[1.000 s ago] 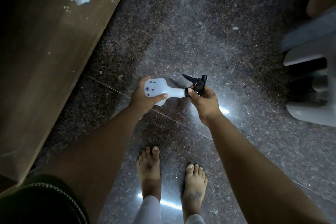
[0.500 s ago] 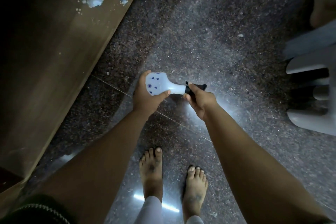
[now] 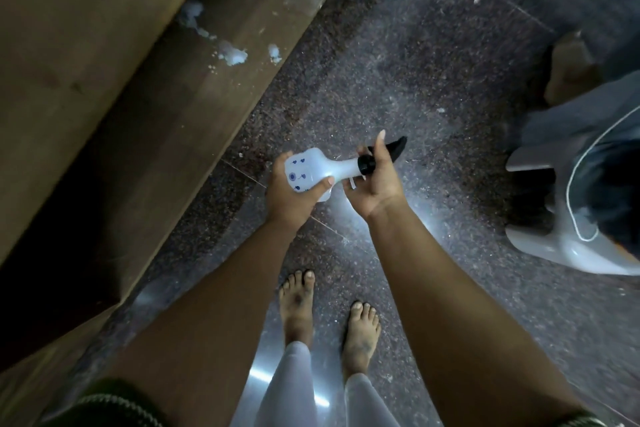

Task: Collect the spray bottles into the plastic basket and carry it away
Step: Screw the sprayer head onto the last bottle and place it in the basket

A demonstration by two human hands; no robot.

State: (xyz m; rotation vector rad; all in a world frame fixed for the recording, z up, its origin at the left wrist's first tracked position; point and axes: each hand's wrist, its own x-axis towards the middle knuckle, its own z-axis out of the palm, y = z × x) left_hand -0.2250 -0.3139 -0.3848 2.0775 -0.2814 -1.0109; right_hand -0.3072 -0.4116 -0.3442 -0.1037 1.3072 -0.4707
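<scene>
The left hand (image 3: pixel 289 196) is wrapped around the fat white body of the spray bottle (image 3: pixel 313 170), thumb pressed across its blue-dotted side. The right hand (image 3: pixel 375 180) grips the black trigger head (image 3: pixel 379 154) at the neck, forefinger sticking up straight. The bottle lies sideways in the air between both hands, above the speckled stone floor (image 3: pixel 433 87) and two bare feet (image 3: pixel 298 308). A wooden bench (image 3: pixel 104 87) runs along the left, white smears (image 3: pixel 233 55) near its floor-side edge. A pale plastic chair (image 3: pixel 540 243) stands at the right.
</scene>
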